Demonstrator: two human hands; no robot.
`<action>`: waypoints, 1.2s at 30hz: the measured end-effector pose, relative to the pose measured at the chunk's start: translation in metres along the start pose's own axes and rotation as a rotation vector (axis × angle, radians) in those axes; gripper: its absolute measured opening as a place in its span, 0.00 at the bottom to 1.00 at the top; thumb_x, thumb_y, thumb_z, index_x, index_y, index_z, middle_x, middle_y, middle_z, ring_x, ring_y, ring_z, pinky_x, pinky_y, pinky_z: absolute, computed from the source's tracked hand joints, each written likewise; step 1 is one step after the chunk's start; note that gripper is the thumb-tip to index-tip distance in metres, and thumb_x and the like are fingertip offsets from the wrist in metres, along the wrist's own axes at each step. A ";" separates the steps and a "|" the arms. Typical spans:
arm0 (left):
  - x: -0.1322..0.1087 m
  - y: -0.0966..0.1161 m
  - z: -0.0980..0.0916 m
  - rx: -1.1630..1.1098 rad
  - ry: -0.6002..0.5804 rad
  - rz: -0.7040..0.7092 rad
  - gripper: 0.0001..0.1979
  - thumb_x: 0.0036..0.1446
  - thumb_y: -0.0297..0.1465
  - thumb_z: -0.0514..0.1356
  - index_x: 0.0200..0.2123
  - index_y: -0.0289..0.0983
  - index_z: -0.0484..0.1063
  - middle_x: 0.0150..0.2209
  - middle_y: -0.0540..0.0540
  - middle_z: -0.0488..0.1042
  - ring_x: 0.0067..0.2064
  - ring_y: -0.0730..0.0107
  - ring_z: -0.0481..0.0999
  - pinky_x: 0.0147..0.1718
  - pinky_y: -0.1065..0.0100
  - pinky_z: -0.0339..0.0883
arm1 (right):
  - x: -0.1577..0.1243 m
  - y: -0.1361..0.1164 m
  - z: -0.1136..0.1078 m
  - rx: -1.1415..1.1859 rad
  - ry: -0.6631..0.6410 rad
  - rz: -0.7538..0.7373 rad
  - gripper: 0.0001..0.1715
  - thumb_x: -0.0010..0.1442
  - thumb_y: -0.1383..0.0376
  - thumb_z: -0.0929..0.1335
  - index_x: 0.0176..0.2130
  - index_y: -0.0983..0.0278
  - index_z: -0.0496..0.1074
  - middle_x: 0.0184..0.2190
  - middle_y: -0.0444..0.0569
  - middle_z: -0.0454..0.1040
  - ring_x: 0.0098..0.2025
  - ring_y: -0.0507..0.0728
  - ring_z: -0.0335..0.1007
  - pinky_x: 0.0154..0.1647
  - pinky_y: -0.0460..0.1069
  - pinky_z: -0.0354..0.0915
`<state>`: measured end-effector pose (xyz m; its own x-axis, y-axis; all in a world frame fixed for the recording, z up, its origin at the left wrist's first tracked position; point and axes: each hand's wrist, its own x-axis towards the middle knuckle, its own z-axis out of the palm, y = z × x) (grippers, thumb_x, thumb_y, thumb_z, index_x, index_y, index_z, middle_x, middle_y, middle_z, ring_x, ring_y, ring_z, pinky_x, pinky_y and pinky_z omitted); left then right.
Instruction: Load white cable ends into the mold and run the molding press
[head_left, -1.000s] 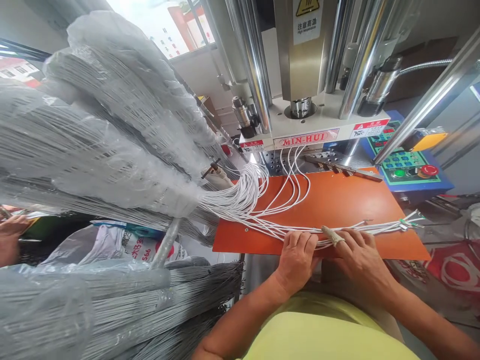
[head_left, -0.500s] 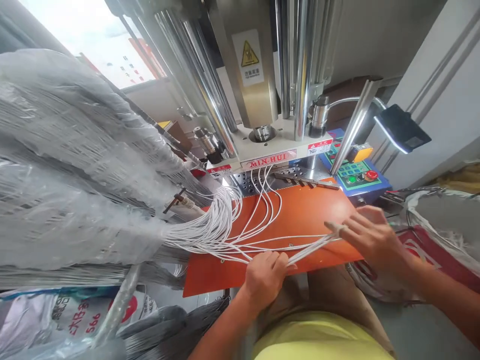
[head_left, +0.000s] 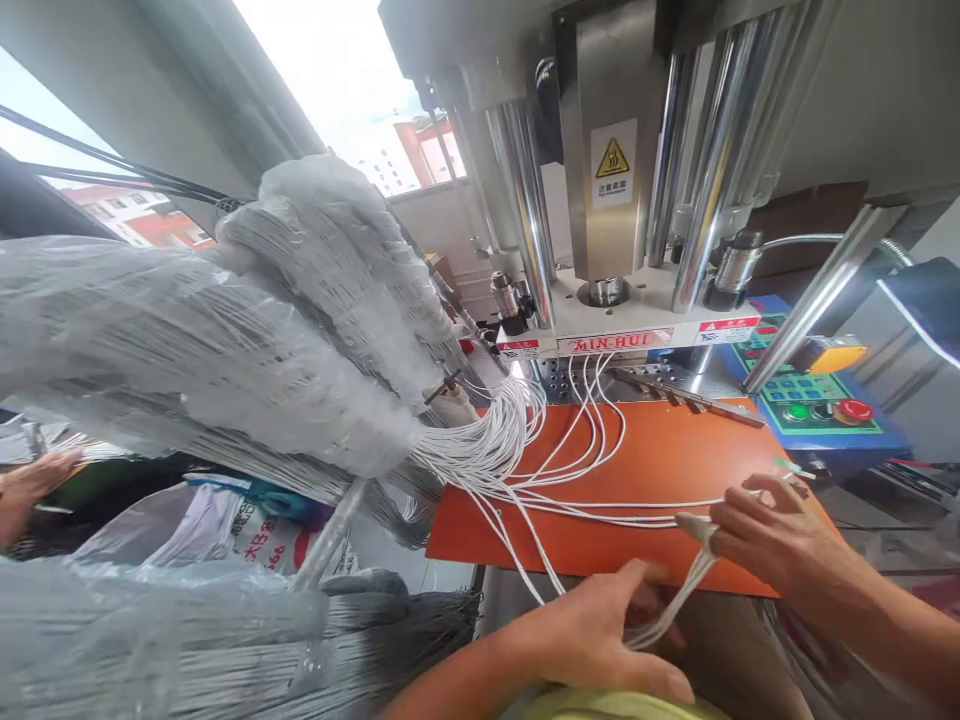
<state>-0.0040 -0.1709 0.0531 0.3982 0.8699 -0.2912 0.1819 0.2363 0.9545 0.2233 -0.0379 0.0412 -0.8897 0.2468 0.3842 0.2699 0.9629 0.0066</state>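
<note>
My right hand (head_left: pixel 780 540) is over the right part of the orange board (head_left: pixel 630 440), fingers closed on a few white cables (head_left: pixel 686 590). A pale finger cot (head_left: pixel 696 524) covers one of its fingertips. The held cables hang in a bend towards my left hand (head_left: pixel 615 630), which is below the board's front edge with thumb and fingers spread apart. Cables pass by its palm; its fingertips are partly hidden. More white cables (head_left: pixel 600 510) run across the board from a thick cable bundle (head_left: pixel 487 440) on the left. A few curve back under the press plate (head_left: pixel 615 343).
A press (head_left: pixel 611 150) with a heat warning label stands behind the board. Its control box (head_left: pixel 817 400) is at the right, beside a metal post (head_left: pixel 825 300). Plastic-wrapped cable bundles (head_left: pixel 225 350) hang at the left. Another person's hand (head_left: pixel 37 490) shows at the far left.
The view has swung left, so the press appears farther right. My left hand has loosened its closed grip, moved lower and spread its thumb. The cables between my hands now sag rather than run straight.
</note>
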 end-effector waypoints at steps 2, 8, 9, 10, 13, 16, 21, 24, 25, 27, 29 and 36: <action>0.019 0.004 0.008 -0.364 -0.050 0.014 0.32 0.45 0.49 0.68 0.49 0.37 0.68 0.36 0.44 0.75 0.35 0.67 0.75 0.34 0.69 0.65 | 0.012 -0.013 0.010 0.064 -0.046 -0.066 0.12 0.62 0.68 0.62 0.40 0.55 0.73 0.32 0.44 0.75 0.37 0.57 0.68 0.53 0.61 0.54; 0.052 -0.009 0.013 -0.661 0.121 -0.010 0.26 0.53 0.49 0.62 0.43 0.34 0.68 0.18 0.56 0.62 0.16 0.83 0.51 0.15 0.76 0.40 | 0.027 0.021 -0.011 0.441 -0.017 0.115 0.30 0.64 0.65 0.59 0.65 0.55 0.55 0.61 0.48 0.63 0.63 0.60 0.57 0.64 0.61 0.53; 0.051 -0.010 0.011 -0.643 0.113 -0.009 0.25 0.54 0.49 0.61 0.45 0.35 0.67 0.18 0.56 0.62 0.16 0.83 0.51 0.15 0.76 0.39 | 0.027 0.034 -0.017 0.521 0.045 0.257 0.30 0.66 0.63 0.59 0.66 0.53 0.53 0.63 0.48 0.60 0.65 0.60 0.54 0.64 0.60 0.54; 0.049 -0.010 0.008 -0.620 0.107 -0.012 0.25 0.56 0.49 0.60 0.46 0.35 0.67 0.18 0.56 0.62 0.16 0.83 0.51 0.14 0.76 0.39 | 0.027 0.045 -0.019 0.602 0.098 0.390 0.29 0.67 0.61 0.58 0.66 0.52 0.53 0.64 0.47 0.59 0.65 0.60 0.53 0.64 0.60 0.55; 0.048 -0.007 0.005 -0.542 0.088 -0.064 0.25 0.57 0.51 0.56 0.43 0.34 0.69 0.18 0.55 0.64 0.14 0.83 0.52 0.13 0.75 0.41 | 0.029 0.056 -0.011 0.912 0.045 0.597 0.27 0.69 0.54 0.55 0.64 0.54 0.58 0.64 0.48 0.60 0.64 0.63 0.56 0.60 0.62 0.60; 0.056 0.000 0.005 -0.539 0.080 -0.126 0.25 0.55 0.52 0.57 0.38 0.33 0.70 0.18 0.54 0.64 0.14 0.82 0.55 0.13 0.75 0.45 | 0.033 0.036 0.005 1.143 -0.081 0.563 0.28 0.69 0.53 0.53 0.61 0.57 0.63 0.61 0.51 0.64 0.60 0.63 0.62 0.57 0.62 0.65; 0.075 0.012 0.004 -0.632 0.151 -0.110 0.24 0.48 0.49 0.65 0.35 0.33 0.69 0.22 0.51 0.70 0.19 0.77 0.65 0.18 0.74 0.57 | 0.031 0.011 0.009 1.128 -0.103 0.467 0.29 0.68 0.53 0.57 0.66 0.54 0.54 0.64 0.51 0.60 0.63 0.62 0.57 0.58 0.60 0.63; 0.082 0.014 0.003 -0.660 0.222 -0.086 0.25 0.45 0.45 0.69 0.39 0.33 0.69 0.29 0.45 0.76 0.21 0.76 0.69 0.20 0.74 0.60 | 0.027 0.022 0.008 1.138 0.010 0.554 0.31 0.69 0.54 0.55 0.68 0.52 0.46 0.66 0.49 0.55 0.66 0.61 0.50 0.62 0.61 0.58; 0.083 0.013 0.003 -0.659 0.239 -0.071 0.26 0.44 0.44 0.69 0.40 0.33 0.68 0.31 0.44 0.77 0.22 0.76 0.70 0.20 0.74 0.61 | 0.025 0.025 0.008 1.117 0.040 0.579 0.31 0.69 0.54 0.55 0.68 0.52 0.46 0.67 0.48 0.53 0.67 0.60 0.49 0.64 0.61 0.55; 0.084 0.011 0.004 -0.652 0.256 -0.053 0.25 0.44 0.43 0.70 0.40 0.34 0.67 0.31 0.43 0.78 0.22 0.75 0.70 0.19 0.74 0.60 | 0.022 0.029 0.010 1.073 0.017 0.561 0.30 0.69 0.54 0.55 0.67 0.52 0.49 0.67 0.47 0.52 0.67 0.60 0.49 0.64 0.60 0.55; 0.084 0.008 0.005 -0.652 0.248 -0.062 0.24 0.44 0.43 0.70 0.38 0.34 0.68 0.29 0.44 0.77 0.22 0.74 0.71 0.20 0.73 0.61 | 0.020 0.026 0.011 1.050 -0.093 0.475 0.29 0.69 0.53 0.55 0.67 0.52 0.51 0.67 0.47 0.54 0.66 0.61 0.52 0.61 0.58 0.60; 0.089 0.000 0.008 -0.758 0.314 0.009 0.18 0.50 0.41 0.67 0.35 0.32 0.71 0.26 0.47 0.74 0.24 0.73 0.73 0.26 0.71 0.67 | 0.023 0.013 0.014 0.869 -0.186 0.298 0.32 0.68 0.54 0.58 0.68 0.51 0.46 0.68 0.49 0.50 0.67 0.60 0.49 0.63 0.58 0.57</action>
<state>0.0389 -0.0969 0.0264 0.1063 0.9273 -0.3588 -0.5222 0.3592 0.7735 0.2014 -0.0180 0.0371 -0.8931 0.4376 0.1044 0.1930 0.5824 -0.7896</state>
